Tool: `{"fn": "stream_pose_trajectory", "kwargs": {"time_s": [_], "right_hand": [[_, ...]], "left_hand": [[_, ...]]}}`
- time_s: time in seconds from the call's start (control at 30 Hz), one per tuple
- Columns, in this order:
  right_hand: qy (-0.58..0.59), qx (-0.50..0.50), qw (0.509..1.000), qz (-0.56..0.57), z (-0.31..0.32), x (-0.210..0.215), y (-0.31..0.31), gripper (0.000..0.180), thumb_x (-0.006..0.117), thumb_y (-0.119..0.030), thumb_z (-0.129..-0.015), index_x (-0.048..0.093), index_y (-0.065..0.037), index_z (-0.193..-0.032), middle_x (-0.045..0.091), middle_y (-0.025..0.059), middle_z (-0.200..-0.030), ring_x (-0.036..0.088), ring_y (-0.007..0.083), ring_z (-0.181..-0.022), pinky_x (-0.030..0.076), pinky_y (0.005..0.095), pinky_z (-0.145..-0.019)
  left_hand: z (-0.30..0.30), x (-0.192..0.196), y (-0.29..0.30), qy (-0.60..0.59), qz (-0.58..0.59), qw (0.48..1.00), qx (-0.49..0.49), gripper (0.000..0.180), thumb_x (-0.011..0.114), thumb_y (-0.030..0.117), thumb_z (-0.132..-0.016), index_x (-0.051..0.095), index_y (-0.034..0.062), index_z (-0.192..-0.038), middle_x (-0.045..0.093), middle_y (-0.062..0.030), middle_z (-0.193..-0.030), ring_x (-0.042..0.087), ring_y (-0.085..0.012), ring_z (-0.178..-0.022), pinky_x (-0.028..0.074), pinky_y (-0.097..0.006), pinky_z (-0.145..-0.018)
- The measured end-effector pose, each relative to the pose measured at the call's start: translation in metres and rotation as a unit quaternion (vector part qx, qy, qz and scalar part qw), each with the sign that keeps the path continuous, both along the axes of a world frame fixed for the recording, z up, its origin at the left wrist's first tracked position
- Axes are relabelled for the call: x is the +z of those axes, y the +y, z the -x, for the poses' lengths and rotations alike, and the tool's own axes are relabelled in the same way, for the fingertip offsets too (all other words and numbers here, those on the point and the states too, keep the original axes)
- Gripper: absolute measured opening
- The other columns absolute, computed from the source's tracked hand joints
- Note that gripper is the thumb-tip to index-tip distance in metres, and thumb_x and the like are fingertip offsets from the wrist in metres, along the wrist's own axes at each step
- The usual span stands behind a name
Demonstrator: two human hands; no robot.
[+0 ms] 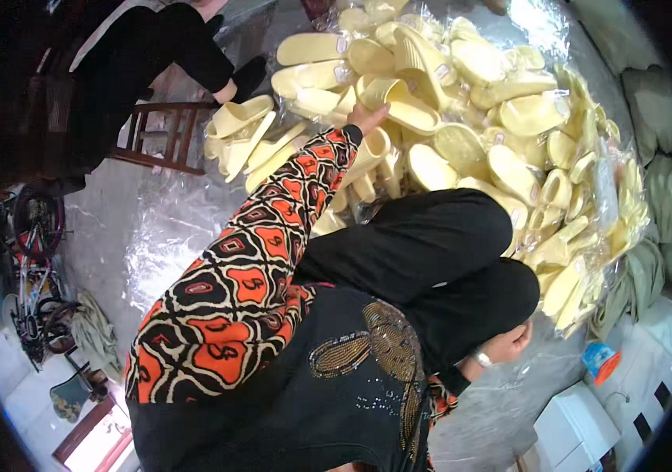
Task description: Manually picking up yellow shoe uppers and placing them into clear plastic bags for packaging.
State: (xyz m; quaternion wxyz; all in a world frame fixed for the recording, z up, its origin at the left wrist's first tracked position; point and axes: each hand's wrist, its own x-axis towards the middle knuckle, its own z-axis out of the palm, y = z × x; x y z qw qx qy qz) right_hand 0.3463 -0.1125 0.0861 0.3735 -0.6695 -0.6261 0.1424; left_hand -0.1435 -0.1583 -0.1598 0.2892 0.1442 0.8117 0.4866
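Observation:
Ahead of me lies a big heap of pale yellow slippers (pixel 509 173), many of them in clear plastic bags. My left hand (pixel 367 119) reaches out to the heap's near left part. Its fingers are closed on the edge of a yellow slipper (pixel 413 110), with its open foot side showing. Beside my bent knees, at the lower right, rests my right hand (pixel 509 343), its fingers curled and nothing showing in them. A bracelet or watch (pixel 481 359) circles that wrist.
A person in black trousers (pixel 147 55) is at the upper left, by a small wooden stool (pixel 161 138). Bicycles (pixel 37 259) stand at the far left. Grey-green sacks (pixel 670 212) line the right side; a blue and red tub (pixel 602 363) and a white box (pixel 576 429) sit at lower right.

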Motion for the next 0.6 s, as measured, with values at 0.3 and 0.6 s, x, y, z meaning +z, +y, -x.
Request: {"fn": "stream_pose_trajectory", "kwargs": {"time_s": [0.3,0.6], "right_hand": [[-0.03,-0.019,0.999,-0.007,0.011,-0.009,0.016,0.031,0.039,-0.019,-0.087,0.056,0.001,-0.102,0.058,0.0159,-0.101,0.053,0.0281,-0.093,0.039,0.0332,-0.083],[-0.14,-0.016,0.986,-0.087,-0.007,-0.037,0.032,0.026,0.049,-0.02,-0.084,0.057,0.002,-0.096,0.058,0.0182,-0.095,0.054,0.0322,-0.088,0.041,0.0395,-0.082]], "left_hand": [[-0.037,0.035,0.051,0.002,0.388,0.908,0.156,0.087,0.066,0.048,-0.061,0.029,0.0048,-0.127,0.042,-0.0227,-0.12,0.038,-0.0341,-0.113,0.03,-0.037,-0.096],[-0.014,0.086,-0.002,0.034,0.129,0.991,-0.023,0.023,0.053,0.025,-0.072,0.06,0.0027,-0.076,0.062,-0.0122,-0.069,0.062,-0.0171,-0.065,0.048,-0.028,-0.057]]}}
